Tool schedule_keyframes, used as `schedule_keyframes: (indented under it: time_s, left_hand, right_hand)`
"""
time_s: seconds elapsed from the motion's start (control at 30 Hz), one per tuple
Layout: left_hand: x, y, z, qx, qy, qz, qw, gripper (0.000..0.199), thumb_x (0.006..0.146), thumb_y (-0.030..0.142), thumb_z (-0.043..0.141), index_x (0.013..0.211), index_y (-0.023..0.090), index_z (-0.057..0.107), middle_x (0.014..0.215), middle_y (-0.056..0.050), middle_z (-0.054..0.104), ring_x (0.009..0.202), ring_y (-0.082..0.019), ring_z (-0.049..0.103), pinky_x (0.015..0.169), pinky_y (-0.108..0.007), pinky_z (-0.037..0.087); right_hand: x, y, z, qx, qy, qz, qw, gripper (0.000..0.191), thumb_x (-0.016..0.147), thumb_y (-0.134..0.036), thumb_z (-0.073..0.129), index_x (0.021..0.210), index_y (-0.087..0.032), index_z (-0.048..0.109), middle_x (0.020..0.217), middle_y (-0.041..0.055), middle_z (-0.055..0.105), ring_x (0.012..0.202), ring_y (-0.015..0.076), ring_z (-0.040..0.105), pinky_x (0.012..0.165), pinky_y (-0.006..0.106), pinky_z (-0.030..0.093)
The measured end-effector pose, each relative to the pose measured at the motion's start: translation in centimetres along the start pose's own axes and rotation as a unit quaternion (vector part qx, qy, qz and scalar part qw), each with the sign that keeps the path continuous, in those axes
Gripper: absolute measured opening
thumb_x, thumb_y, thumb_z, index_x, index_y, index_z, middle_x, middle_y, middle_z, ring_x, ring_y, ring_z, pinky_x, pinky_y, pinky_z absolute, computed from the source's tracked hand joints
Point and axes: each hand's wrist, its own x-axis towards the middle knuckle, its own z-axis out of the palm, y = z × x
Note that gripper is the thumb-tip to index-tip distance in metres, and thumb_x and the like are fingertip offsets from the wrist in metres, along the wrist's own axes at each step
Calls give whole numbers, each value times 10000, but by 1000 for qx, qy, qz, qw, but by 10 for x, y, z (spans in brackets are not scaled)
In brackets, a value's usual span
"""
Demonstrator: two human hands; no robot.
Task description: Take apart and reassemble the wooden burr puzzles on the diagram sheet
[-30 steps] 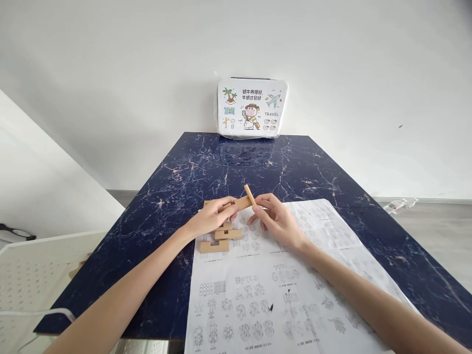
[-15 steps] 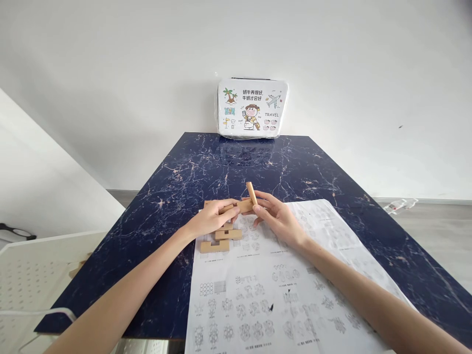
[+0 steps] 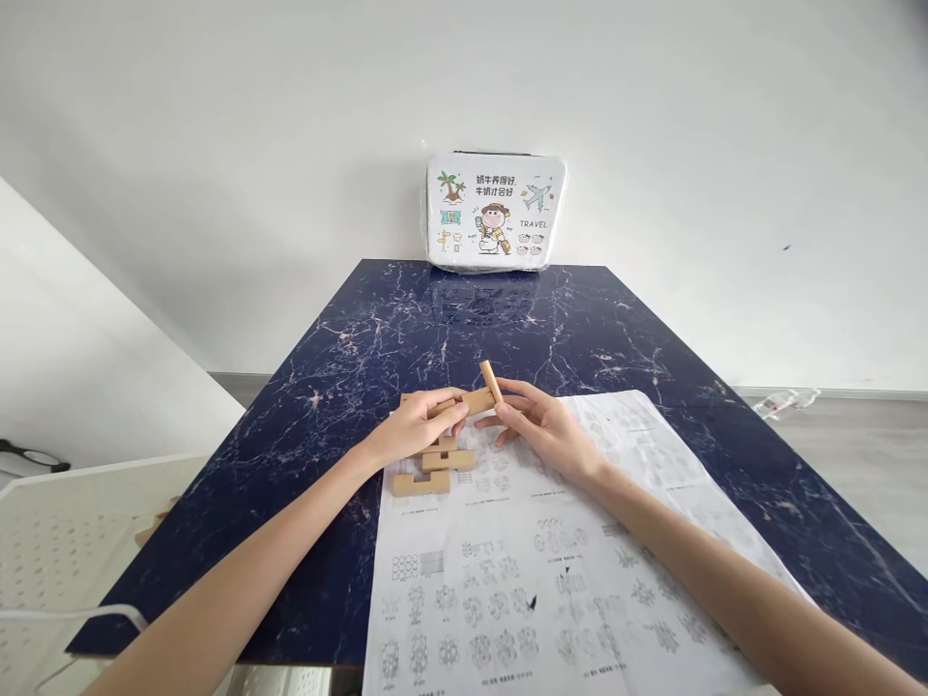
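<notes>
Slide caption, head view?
Left hand holds a block, right hand a tilted stick at its end, above a blue table.

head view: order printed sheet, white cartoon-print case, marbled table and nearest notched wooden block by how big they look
1. Marbled table
2. Printed sheet
3. White cartoon-print case
4. Nearest notched wooden block

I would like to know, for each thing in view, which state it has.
Left grip: closed on wooden bar
Right grip: pinching wooden stick
Wooden bar: held
Wooden stick: held, tilted
Printed sheet: spread out
Front notched block: lying on printed sheet
White case: upright, plastic-wrapped
</notes>
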Motion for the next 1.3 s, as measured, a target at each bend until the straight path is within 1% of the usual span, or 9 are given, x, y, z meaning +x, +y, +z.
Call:
schedule_keyframes:
  time_s: [0.17,0.3,0.47,0.73,0.83,0.97,1.1,1.2,1.3]
  left_hand:
    - [0,-1,-1,-15,-5,2,1000,365,1061,539,516,985,193,605,785,18,557,523,-79,361,481,-233,286]
    - [0,-2,-1,-19,-2,0,1000,360,1057,541,515,1001,195,599,792,13,553,558,-92,389,500,-233,308]
    - [0,-1,0,-11,-2,-3,1000,356,1055,537,510,1019,194,598,792,14,541,565,-97,398,513,-240,315]
    - [0,2,2,5,-5,4,1000,335,1062,498,504,965,187,580,781,20,515,545,-88,359,518,-252,296]
    - [0,1,4,-16,-10,10,1000,294,1067,481,496,1052,196,567,780,28,493,576,-101,381,544,-255,326]
    - [-1,0,5,-36,1,18,999,300,1068,441,497,1264,216,467,782,33,507,683,-144,493,632,-278,414]
    - [-2,1,5,-28,7,20,999,351,1046,448,535,1287,236,392,853,10,586,726,-156,568,643,-284,444]
    - [-3,3,6,-18,18,25,999,386,1020,418,572,1265,248,327,891,10,613,653,-122,546,606,-264,428]
    - [-6,5,7,6,21,9,1000,453,969,348,626,1246,256,280,821,59,567,544,-82,457,542,-233,378]
  right_hand:
    - [0,0,0,1,-2,5,1000,509,998,-468,691,1446,-255,578,1402,144,705,1097,288,780,758,412,691]
    - [0,-3,-1,5,-17,12,1000,520,997,-480,690,1445,-244,573,1391,150,711,1068,278,788,727,384,681]
    - [-1,-3,-1,3,-16,11,1000,500,1008,-468,681,1434,-235,562,1389,158,709,1034,265,796,715,373,673]
    - [-3,4,1,-24,-15,4,1000,473,981,-481,714,1362,-229,586,1353,161,729,1090,295,780,703,392,681]
    - [-3,4,2,-32,-16,2,999,447,975,-472,727,1331,-239,591,1333,150,744,1080,294,783,687,395,680]
    - [-2,3,2,-24,-19,4,1000,443,962,-468,748,1327,-260,608,1293,126,769,1072,283,786,704,390,676]
    - [-1,0,0,-18,-24,1,1000,394,954,-454,761,1282,-264,650,1289,105,775,1056,262,783,741,384,670]
    - [-2,-1,0,-7,-17,-1,1000,386,917,-447,799,1244,-272,691,1254,91,787,1027,260,781,734,396,671]
    - [-3,-2,0,2,-4,-3,1000,413,888,-444,825,1249,-275,719,1185,86,805,957,251,782,707,401,665]
